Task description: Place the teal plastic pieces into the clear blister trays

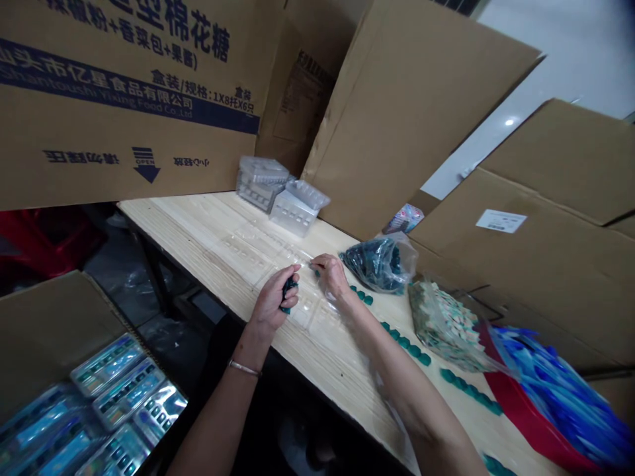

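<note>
My left hand (pixel 275 299) is curled around several small dark green pieces (pixel 288 295), part of which show between the fingers. My right hand (pixel 329 274) has thumb and fingertips pinched together over the table; a bit of green shows under them, too small to make out fully. Beneath and around both hands, clear plastic trays (pixel 243 254) with moulded hollows lie flat on the wooden table (pixel 198 221). Beyond my right arm, short rows of the same green pieces (pixel 407 343) run along the tabletop.
Stacked clear trays (pixel 295 213) stand at the back. Along the right sit a bag of dark green pieces (pixel 380 264), a bag of pale pieces (pixel 449 324) and a red basin (pixel 530 423) of blue strips. Cardboard boxes (pixel 397 106) wall the back; a carton of filled packs (pixel 126 383) is lower left.
</note>
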A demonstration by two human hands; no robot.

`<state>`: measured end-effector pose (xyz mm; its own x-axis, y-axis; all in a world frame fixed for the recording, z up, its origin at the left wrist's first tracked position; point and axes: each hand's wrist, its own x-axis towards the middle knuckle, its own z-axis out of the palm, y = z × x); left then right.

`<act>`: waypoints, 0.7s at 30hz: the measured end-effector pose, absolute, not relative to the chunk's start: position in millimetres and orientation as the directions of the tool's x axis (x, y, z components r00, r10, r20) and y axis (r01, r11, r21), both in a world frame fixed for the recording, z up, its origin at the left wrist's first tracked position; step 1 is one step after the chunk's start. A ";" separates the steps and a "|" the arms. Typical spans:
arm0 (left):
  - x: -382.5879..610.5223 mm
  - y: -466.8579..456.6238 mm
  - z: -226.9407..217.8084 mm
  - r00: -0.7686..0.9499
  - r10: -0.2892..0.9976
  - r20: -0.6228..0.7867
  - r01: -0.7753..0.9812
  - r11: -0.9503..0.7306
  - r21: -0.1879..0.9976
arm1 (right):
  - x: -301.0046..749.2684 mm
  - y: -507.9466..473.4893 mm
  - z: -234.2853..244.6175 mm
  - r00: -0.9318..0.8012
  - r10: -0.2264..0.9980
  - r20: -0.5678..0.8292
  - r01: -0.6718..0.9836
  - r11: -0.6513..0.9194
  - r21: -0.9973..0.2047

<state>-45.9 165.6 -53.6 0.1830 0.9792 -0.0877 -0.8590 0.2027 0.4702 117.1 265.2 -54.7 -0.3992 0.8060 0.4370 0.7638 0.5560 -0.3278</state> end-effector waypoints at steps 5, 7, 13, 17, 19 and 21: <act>-46.0 166.6 -54.9 0.202 0.975 -0.092 -0.866 0.222 0.448 | 116.7 273.5 -55.6 -0.313 0.878 0.362 0.802 0.448 -0.395; -46.7 167.4 -55.7 0.212 0.972 -0.100 -0.871 0.235 0.432 | 116.4 274.8 -56.8 -0.280 0.896 0.344 0.815 0.411 -0.407; -46.6 169.3 -56.5 0.261 0.960 -0.105 -0.925 0.279 0.257 | 116.0 266.4 -53.3 -0.250 0.909 0.332 0.827 0.379 -0.415; -44.1 168.0 -55.9 0.226 0.963 -0.144 -0.945 0.253 0.210 | 112.2 242.6 -32.6 -0.277 0.879 0.389 0.756 0.449 -0.476; -42.3 167.2 -56.0 0.193 0.969 -0.154 -0.946 0.225 0.235 | 106.1 223.3 -19.0 -0.294 0.886 0.358 0.661 0.459 -0.594; -39.5 166.6 -57.1 0.140 0.978 -0.154 -0.942 0.180 0.284 | 96.8 202.3 -7.4 -0.320 0.899 0.297 0.575 0.434 -0.693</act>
